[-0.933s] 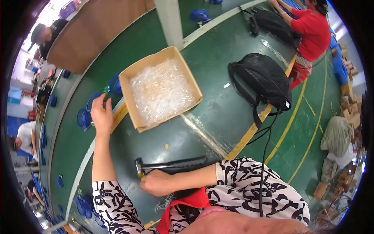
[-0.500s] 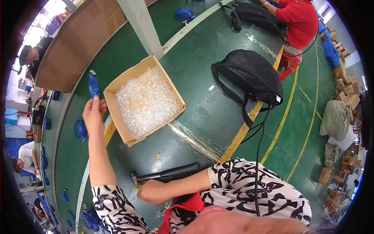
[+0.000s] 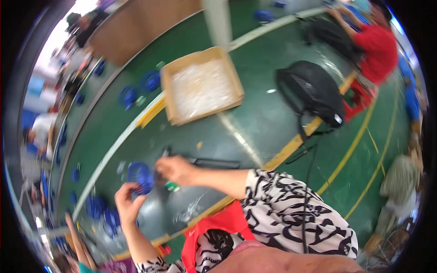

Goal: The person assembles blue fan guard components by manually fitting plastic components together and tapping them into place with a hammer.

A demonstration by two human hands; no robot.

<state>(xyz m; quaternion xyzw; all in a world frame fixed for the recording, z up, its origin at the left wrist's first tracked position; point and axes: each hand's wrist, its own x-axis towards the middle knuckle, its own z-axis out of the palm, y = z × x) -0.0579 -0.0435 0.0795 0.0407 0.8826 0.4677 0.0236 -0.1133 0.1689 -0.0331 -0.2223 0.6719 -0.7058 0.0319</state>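
A small blue fan [image 3: 142,177] with a round grille is between the thumb and fingers of my left hand [image 3: 130,198], over the near left part of the table. Close to its right side, my right hand [image 3: 176,170] is closed, its fingertips blurred and pointing at the fan. Whatever those fingers hold cannot be made out. Partly behind my right hand and wrist lies a hammer with a black handle [image 3: 216,163]. A small green piece [image 3: 172,185] sits just below my right hand.
A cardboard box [image 3: 239,94] full of small clear plastic pieces stands beyond my hands. Two more blue fans, one [image 3: 150,81] beside the box and another [image 3: 128,96], rest on the green belt. A black bag [image 3: 312,88] lies to the right; a person in red [image 3: 378,50] sits farther off.
My left hand has left the fan beside the box and come back near my right hand, now with a blue fan in it. My right hand has lifted slightly. The view has turned.
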